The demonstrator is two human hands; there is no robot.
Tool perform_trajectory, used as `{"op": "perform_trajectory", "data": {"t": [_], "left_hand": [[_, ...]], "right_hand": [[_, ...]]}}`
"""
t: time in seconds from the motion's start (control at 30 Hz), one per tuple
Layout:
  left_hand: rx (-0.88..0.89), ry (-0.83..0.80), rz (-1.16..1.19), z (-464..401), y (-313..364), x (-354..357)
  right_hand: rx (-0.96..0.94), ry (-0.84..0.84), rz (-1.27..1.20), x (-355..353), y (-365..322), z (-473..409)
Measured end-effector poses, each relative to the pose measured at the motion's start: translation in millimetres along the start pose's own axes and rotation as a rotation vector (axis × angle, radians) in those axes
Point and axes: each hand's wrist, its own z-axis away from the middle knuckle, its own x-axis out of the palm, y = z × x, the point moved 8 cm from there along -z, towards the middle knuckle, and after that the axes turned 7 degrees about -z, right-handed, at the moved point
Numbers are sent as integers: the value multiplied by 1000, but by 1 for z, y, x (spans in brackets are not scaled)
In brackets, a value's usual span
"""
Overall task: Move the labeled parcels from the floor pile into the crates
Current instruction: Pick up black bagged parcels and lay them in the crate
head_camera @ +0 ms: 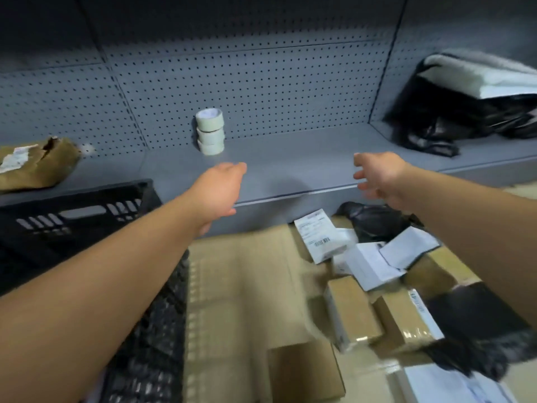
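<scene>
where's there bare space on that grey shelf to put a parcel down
The shelf is bare between the tape rolls and the black bags, under both hands. A narrower bare strip lies between the brown parcel and the tape. The right end is crowded, as is the floor pile.

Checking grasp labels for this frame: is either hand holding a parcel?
No: the left hand and right hand both hang empty over the grey shelf, fingers loose, while the parcels lie on the floor.
</scene>
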Motion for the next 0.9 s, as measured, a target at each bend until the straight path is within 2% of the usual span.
{"op": "perform_trajectory", "data": {"t": [0.13,0.23,0.37,0.5,0.7,0.9], "left_hand": [[-87,-154,59,23,2,90],[-134,-250,56,41,5,155],[-187,-412,36,69,23,238],[-269,-565,58,95,45,309],[-451,-744,-6,132,59,379],[-548,-716,-49,148,61,406]], "right_hand": [[113,29,-43,-72,35,-12],[191,87,30,-133,65,-15],[280,130,238,-211,111,-20],[394,104,487,-269,157,-21],[540,-3,650,-298,204,-19],[573,-83,669,-292,231,-28]]}}
